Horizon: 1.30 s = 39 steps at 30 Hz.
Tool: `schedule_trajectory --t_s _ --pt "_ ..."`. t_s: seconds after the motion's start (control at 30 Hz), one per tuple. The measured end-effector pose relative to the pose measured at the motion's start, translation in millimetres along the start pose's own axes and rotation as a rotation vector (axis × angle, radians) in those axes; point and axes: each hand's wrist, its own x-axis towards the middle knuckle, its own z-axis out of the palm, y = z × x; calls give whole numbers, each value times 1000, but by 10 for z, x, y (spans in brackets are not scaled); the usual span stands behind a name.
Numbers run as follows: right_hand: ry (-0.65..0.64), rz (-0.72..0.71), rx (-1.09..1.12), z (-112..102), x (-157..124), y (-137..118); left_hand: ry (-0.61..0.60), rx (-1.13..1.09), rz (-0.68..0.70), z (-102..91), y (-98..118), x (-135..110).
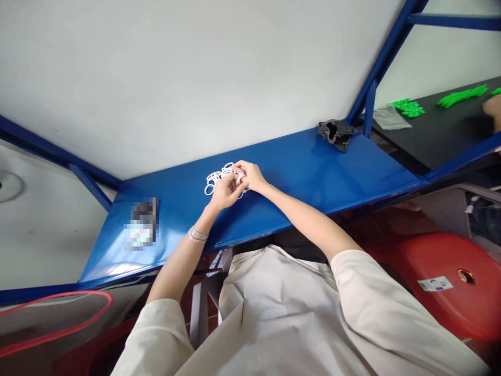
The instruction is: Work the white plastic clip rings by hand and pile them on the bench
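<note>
The fingers of the left hand point(225, 192) and the right hand point(252, 175) are curled and pinched together on the white rubber rings point(219, 176), gripping at least one ring, though exactly how many is hidden. The rest of the rings lie in a loose, tangled heap directly under and just ahead of the fingers, on a blue metal worktop point(313, 169). Well to the right of the fingers, at the worktop's back corner, sits a crumpled black plastic bag point(335, 134); its dark opening shows, but not what is inside. Beyond it, a clear plastic bag point(391, 118) and bright green pieces point(409, 108) lie on a separate black worktop point(442, 130), where another person's hand point(492, 112) shows at the edge. To the left of the fingers is a pixelated flat item point(141, 223). The white wall point(195, 78) rises just ahead of the fingers; the worktop's front edge runs just behind them, with open blue surface on both sides.
</note>
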Motion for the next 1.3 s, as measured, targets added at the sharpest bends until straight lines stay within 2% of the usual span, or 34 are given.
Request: schedule_trajectory --t_s 0.17,0.27,0.37,0.63,0.8,1.0,1.3 --pt "128 28 -31 4 52 2 22 -8 34 58 26 -3" --pt "101 36 -117 -56 32 35 -3 9 26 79 9 -22" --pt "57 -23 -138 -99 3 64 19 43 24 65 -15 -33" --pt "-21 -67 -140 -122 -14 21 191 61 -11 32 -53 -28" --pt "-29 -130 -114 -138 -12 44 309 35 -104 -3 -130 -18" --pt "-41 -165 -48 -136 12 94 253 -54 -115 -32 -142 -12" --pt "-104 -170 -81 -129 16 153 166 -225 -124 7 -104 -38"
